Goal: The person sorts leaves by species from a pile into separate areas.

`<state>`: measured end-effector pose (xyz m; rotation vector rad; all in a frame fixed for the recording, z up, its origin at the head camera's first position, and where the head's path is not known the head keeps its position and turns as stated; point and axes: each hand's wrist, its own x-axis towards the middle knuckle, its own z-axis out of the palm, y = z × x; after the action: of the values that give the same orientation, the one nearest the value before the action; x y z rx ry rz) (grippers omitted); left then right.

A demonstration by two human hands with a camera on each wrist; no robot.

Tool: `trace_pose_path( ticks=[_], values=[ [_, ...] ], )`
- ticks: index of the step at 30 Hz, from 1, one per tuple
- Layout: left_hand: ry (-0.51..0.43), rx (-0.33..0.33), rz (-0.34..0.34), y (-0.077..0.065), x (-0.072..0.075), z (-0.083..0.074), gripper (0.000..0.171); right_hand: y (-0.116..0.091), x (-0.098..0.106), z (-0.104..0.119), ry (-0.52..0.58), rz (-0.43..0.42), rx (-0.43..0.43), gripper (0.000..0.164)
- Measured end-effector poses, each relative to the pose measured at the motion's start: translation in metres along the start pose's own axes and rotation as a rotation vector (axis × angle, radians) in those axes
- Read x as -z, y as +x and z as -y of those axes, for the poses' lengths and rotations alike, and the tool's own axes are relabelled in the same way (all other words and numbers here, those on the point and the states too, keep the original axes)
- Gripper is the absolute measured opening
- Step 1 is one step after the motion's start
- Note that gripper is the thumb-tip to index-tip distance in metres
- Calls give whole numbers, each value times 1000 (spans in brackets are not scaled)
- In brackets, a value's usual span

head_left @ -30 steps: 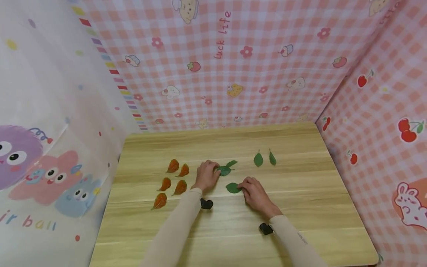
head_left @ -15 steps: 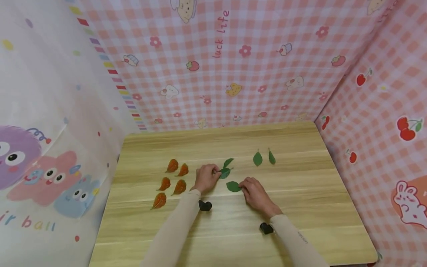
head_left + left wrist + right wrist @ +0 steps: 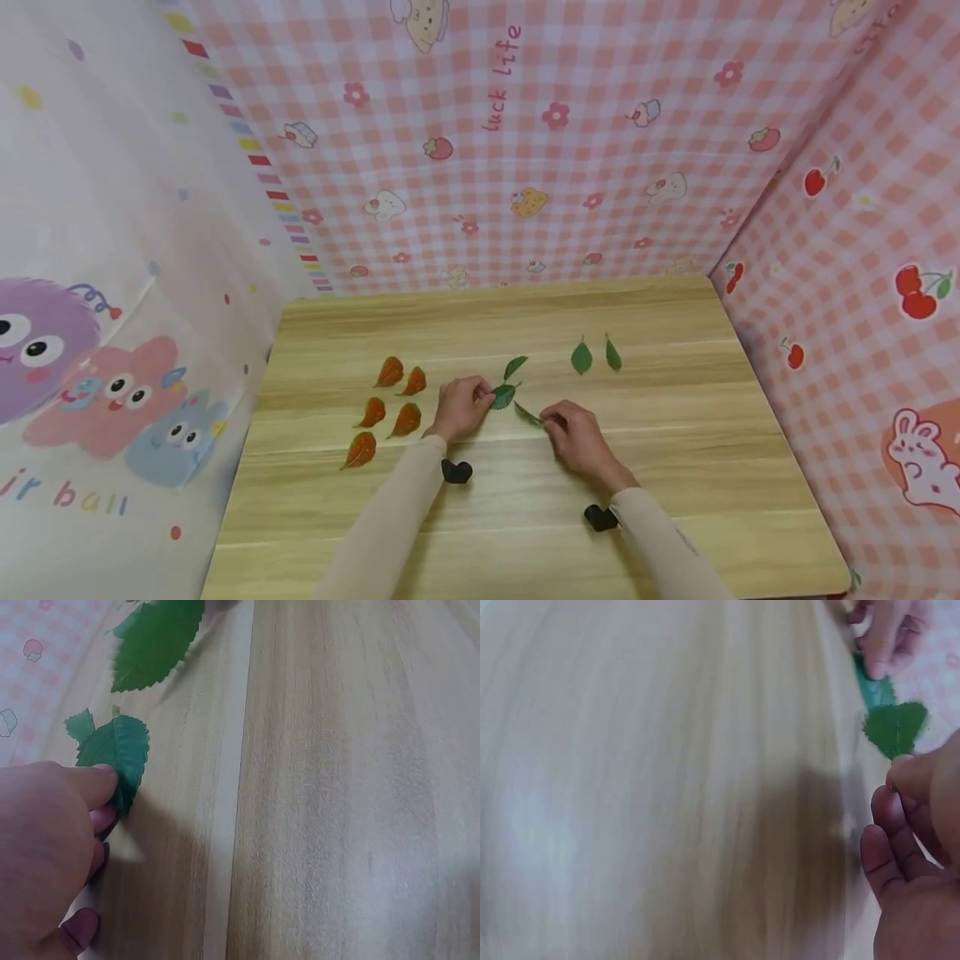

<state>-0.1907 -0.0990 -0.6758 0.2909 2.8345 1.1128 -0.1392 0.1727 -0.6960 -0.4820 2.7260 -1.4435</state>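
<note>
In the head view, my left hand (image 3: 459, 408) pinches a green, saw-edged leaf (image 3: 503, 397) at its left end. The left wrist view has the thumb on top of this leaf (image 3: 129, 750) and fingertips beneath. My right hand (image 3: 576, 435) pinches a second green leaf (image 3: 527, 414) by its stem end, just to the front right of the first. That leaf (image 3: 896, 729) is tilted, and overlaps the left hand's leaf in the right wrist view. A third green leaf (image 3: 516, 367) lies just behind the left hand's leaf, touched by neither hand.
Several orange leaves (image 3: 406, 420) lie in loose rows on the wooden table (image 3: 517, 533), left of my left hand. At the back right, a green leaf (image 3: 581, 358) lies beside a narrower one (image 3: 613, 354). Patterned cloth (image 3: 555, 167) hangs behind the table and along both sides.
My left hand has drawn slightly toward me with its leaf, which now lies apart from the leaf behind. The right hand's leaf has turned from face-up to nearly edge-on.
</note>
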Motion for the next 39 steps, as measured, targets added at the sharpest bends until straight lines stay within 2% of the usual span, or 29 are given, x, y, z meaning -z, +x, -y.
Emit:
trace_pose_path(
  ticks=[1,4,7,8,14,16,20,26,34,39],
  values=[
    [-2,-28,-12,1,-4,8,11,0,3,8,37,-9,-65,11],
    [-26,-63,-33,-1,-6,15,11,1,8,24,147,-54,-268,12],
    [-42,-99,-42,0,-11,27,13,3,12,28,199,-116,-368,14],
    [-45,-84,-35,-2,-10,25,11,3,13,28,207,-136,-387,14],
    [-55,-94,-48,-2,-23,44,10,4,23,23,181,-193,-438,17],
    [-67,-97,-54,-4,-23,43,9,3,26,21,175,-204,-452,17],
    [-70,-110,-50,-11,-12,30,9,1,33,15,162,-232,-482,18],
    [-50,-26,1,-19,3,3,6,-2,44,9,182,-278,-501,18],
    [-63,-10,-8,-19,1,3,6,-12,64,-4,247,-338,-541,21],
    [-75,-64,-48,-19,-2,9,6,-18,78,-10,298,-374,-568,23]
  ],
)
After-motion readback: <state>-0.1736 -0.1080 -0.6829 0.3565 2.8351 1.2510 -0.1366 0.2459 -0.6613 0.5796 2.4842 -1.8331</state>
